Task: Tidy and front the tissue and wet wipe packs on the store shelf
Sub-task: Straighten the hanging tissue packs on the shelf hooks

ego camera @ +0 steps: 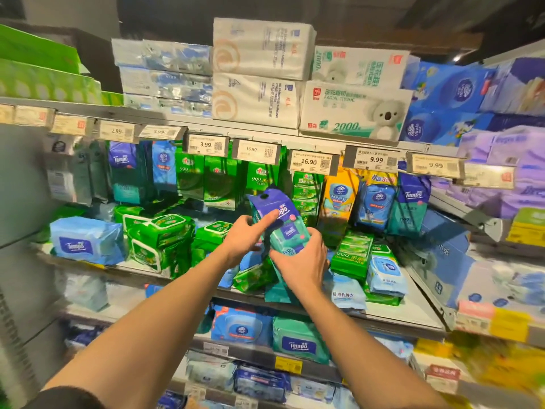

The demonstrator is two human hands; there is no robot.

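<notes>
A shop aisle — price tags (pixel 308 162) edge shelves (pixel 383 315) stacked with tissue packs (pixel 355 113).

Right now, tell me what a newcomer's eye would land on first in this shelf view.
First the two hands at centre: the left hand and right hand together hold a purple-and-teal Tempo pack tilted in front of the middle shelf. Around them hang rows of green wipe packs under price tags. Above sits a white koala tissue box on the top shelf.
</notes>
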